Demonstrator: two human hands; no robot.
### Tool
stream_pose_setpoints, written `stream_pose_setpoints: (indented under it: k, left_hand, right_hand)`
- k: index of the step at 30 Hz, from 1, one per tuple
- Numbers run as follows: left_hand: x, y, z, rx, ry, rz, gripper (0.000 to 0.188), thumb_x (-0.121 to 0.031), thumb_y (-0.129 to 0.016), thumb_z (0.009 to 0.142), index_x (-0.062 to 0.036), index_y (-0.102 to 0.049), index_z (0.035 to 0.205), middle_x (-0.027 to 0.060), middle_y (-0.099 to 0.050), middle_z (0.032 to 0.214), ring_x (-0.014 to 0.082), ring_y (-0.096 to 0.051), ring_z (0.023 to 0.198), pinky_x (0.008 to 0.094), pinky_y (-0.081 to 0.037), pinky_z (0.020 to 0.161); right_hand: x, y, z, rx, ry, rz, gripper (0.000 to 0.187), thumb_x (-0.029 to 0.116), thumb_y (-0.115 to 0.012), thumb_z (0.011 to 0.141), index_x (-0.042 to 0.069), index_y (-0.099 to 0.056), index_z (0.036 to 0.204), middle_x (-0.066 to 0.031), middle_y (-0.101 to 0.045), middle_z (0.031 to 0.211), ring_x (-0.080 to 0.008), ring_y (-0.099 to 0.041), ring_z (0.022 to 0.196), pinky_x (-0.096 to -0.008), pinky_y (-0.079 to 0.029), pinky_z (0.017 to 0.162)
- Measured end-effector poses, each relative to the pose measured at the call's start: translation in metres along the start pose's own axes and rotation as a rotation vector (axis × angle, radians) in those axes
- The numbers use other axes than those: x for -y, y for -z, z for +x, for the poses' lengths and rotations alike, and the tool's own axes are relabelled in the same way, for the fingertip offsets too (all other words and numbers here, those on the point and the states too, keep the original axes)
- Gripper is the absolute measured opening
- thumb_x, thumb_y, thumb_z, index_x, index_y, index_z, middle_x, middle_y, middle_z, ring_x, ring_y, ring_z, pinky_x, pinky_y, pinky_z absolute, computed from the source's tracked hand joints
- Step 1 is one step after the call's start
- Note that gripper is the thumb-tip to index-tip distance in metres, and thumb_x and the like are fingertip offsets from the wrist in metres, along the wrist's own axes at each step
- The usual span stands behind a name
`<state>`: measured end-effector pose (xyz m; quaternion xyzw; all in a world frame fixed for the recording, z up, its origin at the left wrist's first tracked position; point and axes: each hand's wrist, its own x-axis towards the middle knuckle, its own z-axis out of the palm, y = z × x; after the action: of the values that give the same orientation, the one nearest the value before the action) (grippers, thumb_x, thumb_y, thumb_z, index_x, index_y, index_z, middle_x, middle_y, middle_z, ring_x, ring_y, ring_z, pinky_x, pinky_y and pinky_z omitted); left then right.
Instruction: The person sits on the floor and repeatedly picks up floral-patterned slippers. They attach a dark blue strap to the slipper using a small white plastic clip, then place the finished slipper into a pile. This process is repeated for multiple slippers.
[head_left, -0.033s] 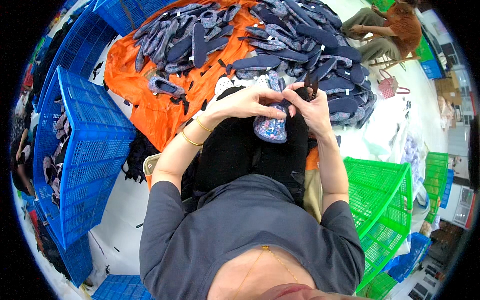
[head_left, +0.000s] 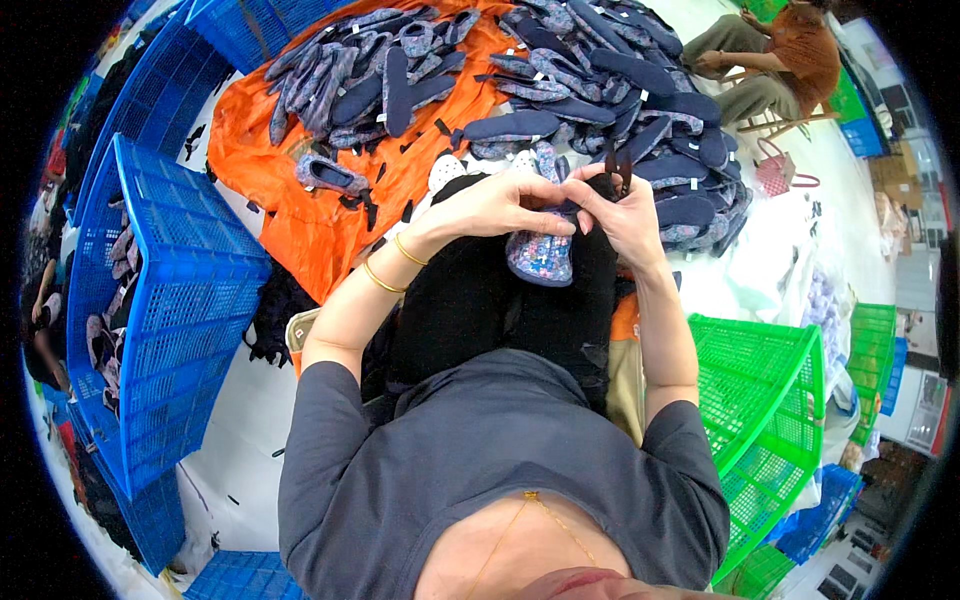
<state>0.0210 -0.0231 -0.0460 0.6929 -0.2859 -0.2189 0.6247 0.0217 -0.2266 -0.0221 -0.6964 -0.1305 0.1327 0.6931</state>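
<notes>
Protruding lapward from the left grip (head_left: pixel 512 205) is a flowered slipper (head_left: pixel 540 261).

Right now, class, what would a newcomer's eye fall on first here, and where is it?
Probably the bright orange sheet at upper left, with blue patterned slippers piled on and beside it. At centre, the left hand and right hand hold one floral slipper over dark trousers. A blue crate flanks the left, a green crate the right.
</notes>
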Motion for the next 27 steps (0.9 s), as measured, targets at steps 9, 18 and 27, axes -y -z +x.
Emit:
stream_pose_setpoints:
  k: [9,18,27]
  left_hand:
    - [-0.012,0.011,0.0,-0.223,-0.297,0.543,0.014,-0.01,-0.072,0.079,-0.0051,-0.072,0.092,0.0063,-0.065,0.087,0.0192,-0.062,0.08,0.0293,-0.049,0.072]
    - [-0.017,0.022,0.01,-0.132,-0.134,0.321,0.021,-0.018,-0.07,0.085,0.0,-0.069,0.097,0.0059,-0.068,0.084,0.0101,-0.061,0.08,0.0257,-0.048,0.075]
    - [-0.008,0.018,0.011,-0.13,0.024,0.052,0.019,-0.015,-0.071,0.086,0.0008,-0.069,0.096,0.0017,-0.067,0.086,0.0069,-0.058,0.082,0.0245,-0.048,0.076]
  right_hand:
    - [-0.001,0.043,0.004,-0.116,0.154,-0.516,0.034,0.025,-0.061,0.094,-0.002,-0.063,0.114,-0.0088,-0.064,0.095,-0.0157,-0.059,0.087,-0.0277,-0.047,0.08]
    - [-0.002,0.036,-0.03,0.088,0.078,-0.712,0.034,0.026,-0.072,0.084,0.003,-0.063,0.107,-0.0107,-0.064,0.083,-0.0181,-0.062,0.07,-0.0287,-0.049,0.064]
    - [0.001,0.018,-0.039,0.143,0.106,-0.605,0.03,0.017,-0.073,0.084,0.001,-0.061,0.107,-0.0027,-0.061,0.083,-0.0073,-0.054,0.072,-0.023,-0.047,0.067]
